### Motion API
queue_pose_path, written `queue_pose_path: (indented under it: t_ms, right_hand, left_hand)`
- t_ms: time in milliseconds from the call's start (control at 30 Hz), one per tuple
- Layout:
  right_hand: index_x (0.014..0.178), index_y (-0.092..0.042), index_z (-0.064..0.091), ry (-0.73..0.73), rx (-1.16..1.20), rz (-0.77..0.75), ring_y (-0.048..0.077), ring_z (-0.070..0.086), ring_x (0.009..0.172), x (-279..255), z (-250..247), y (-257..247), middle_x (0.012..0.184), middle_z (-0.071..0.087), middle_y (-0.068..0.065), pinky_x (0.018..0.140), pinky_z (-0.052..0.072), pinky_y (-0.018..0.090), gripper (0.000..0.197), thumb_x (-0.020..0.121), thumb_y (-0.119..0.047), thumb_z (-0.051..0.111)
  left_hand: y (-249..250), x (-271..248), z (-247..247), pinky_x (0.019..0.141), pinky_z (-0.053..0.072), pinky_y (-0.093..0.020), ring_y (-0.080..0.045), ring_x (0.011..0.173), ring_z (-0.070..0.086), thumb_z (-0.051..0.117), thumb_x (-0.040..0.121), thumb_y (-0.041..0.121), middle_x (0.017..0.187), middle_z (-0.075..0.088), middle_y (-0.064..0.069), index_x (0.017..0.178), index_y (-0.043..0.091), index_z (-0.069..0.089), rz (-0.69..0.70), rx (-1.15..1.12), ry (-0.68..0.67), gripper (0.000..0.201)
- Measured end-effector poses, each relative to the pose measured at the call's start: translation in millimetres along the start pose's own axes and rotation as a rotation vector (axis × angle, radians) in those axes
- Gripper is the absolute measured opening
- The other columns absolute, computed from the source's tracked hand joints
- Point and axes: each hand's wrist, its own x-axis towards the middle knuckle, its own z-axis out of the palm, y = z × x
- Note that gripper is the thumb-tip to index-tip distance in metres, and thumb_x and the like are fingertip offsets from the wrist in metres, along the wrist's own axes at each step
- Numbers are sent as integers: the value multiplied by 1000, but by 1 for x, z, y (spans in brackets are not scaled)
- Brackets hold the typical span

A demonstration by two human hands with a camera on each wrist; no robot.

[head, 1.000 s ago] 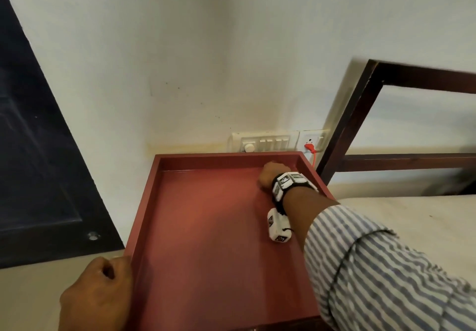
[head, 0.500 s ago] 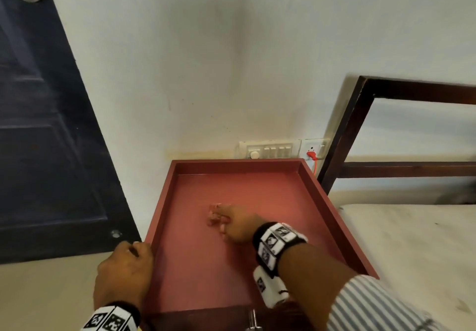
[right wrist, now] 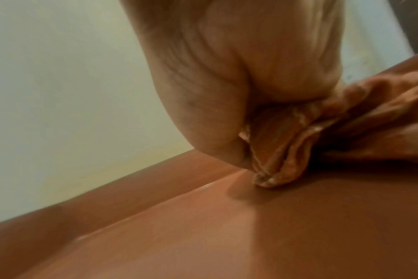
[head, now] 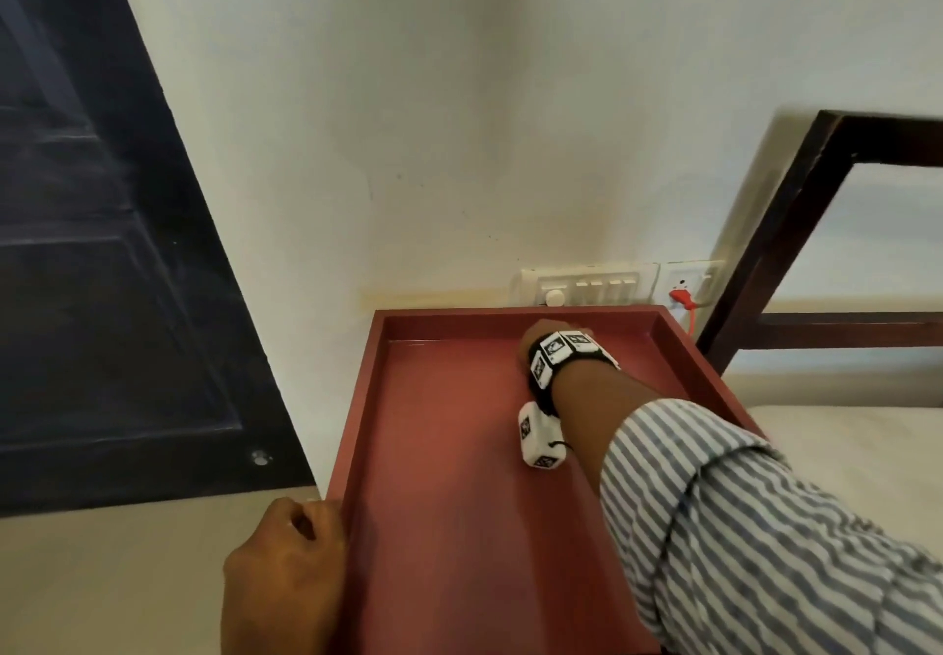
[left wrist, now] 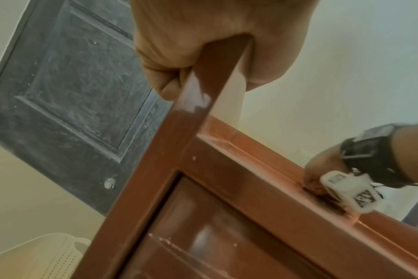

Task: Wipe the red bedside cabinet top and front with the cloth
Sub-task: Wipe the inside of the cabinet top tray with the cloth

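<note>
The red bedside cabinet (head: 449, 476) has a recessed top with a raised rim. My right hand (head: 536, 340) is at the far end of the top, near the back rim, and grips a bunched orange cloth (right wrist: 286, 151) that presses on the surface. In the head view the hand hides the cloth. My left hand (head: 291, 552) grips the cabinet's left rim (left wrist: 203, 98) near the front corner, fingers curled over its edge. The cabinet front (left wrist: 227, 236) shows in the left wrist view.
A dark door (head: 102, 246) stands to the left. On the wall behind the cabinet sits a switch panel (head: 587, 287) with a red plug (head: 681, 297). A dark bed frame (head: 796, 246) and mattress (head: 842, 450) lie to the right. A perforated cream basket (left wrist: 48, 258) is low beside the cabinet.
My right hand with the cloth came from the back right to the middle of the top, then went back to the far end. My left hand stayed on the left rim.
</note>
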Motion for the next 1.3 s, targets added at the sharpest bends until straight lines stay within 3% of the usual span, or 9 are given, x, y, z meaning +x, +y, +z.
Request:
queue_pose_path:
  t_ms: [100, 267, 400, 567, 767, 900, 1033, 1133, 1300]
  right_hand:
    - [83, -15, 67, 88, 95, -136, 33, 65, 113, 9, 19, -50, 115, 70, 9, 97, 50, 44, 27, 63, -31, 59]
    - [110, -15, 73, 146, -48, -224, 44, 61, 113, -27, 22, -109, 116, 71, 12, 95, 51, 56, 29, 88, -22, 56]
    - [133, -13, 59, 111, -182, -360, 44, 48, 125, -32, 27, -114, 136, 56, 17, 104, 41, 57, 41, 93, -16, 51]
    - [134, -36, 56, 75, -116, -551, 31, 43, 134, -31, 27, -78, 143, 51, 1, 106, 42, 56, 47, 92, -17, 48]
    - [144, -27, 51, 88, -182, -319, 36, 36, 135, -8, 15, -17, 143, 36, 13, 110, 40, 60, 47, 97, -29, 44]
    - [138, -13, 57, 131, -230, -231, 40, 45, 129, 5, 3, 17, 140, 51, 18, 107, 43, 48, 44, 102, -33, 40]
    - [122, -21, 68, 119, -324, -78, 39, 58, 115, 35, 6, 54, 129, 64, 13, 94, 54, 49, 45, 83, -30, 48]
    - [95, -18, 73, 35, -420, 107, 31, 67, 105, 8, -3, 86, 106, 71, 5, 94, 55, 42, 21, 79, -28, 65]
    - [92, -22, 75, 38, -396, 174, 31, 70, 98, 6, -8, 96, 99, 73, 4, 84, 60, 43, 34, 61, -36, 78]
  left_hand:
    - [-2, 5, 3, 72, 48, -38, -26, 67, 58, 46, 102, 34, 73, 61, -14, 75, 8, 61, -33, -14, -8, 40]
    - [-4, 7, 2, 74, 46, -37, -24, 67, 58, 45, 104, 34, 74, 62, -11, 78, 11, 61, -16, 10, -10, 38]
    - [0, 2, 0, 73, 45, -37, -24, 66, 56, 46, 103, 34, 73, 61, -13, 76, 9, 61, -16, 8, -13, 40]
    - [7, -3, -5, 76, 40, -38, -28, 67, 49, 46, 100, 34, 71, 57, -17, 74, 3, 61, -39, 3, -16, 43]
    - [3, -2, -3, 79, 37, -38, -35, 75, 47, 48, 99, 37, 71, 53, -15, 72, 7, 62, -20, 31, -21, 42]
    - [1, 1, 1, 79, 38, -38, -33, 72, 47, 48, 98, 39, 71, 54, -13, 73, 9, 63, -21, 17, -24, 42]
    - [-2, 3, 1, 79, 39, -39, -32, 73, 49, 45, 99, 39, 71, 54, -10, 73, 11, 61, 3, 19, -33, 42]
    - [-4, 1, -3, 79, 37, -39, -27, 68, 45, 46, 99, 37, 71, 54, -10, 75, 9, 63, 19, -19, -45, 41]
    - [-10, 1, -1, 72, 43, -41, -27, 65, 52, 46, 100, 33, 70, 59, -13, 71, 8, 62, 80, -1, -17, 42]
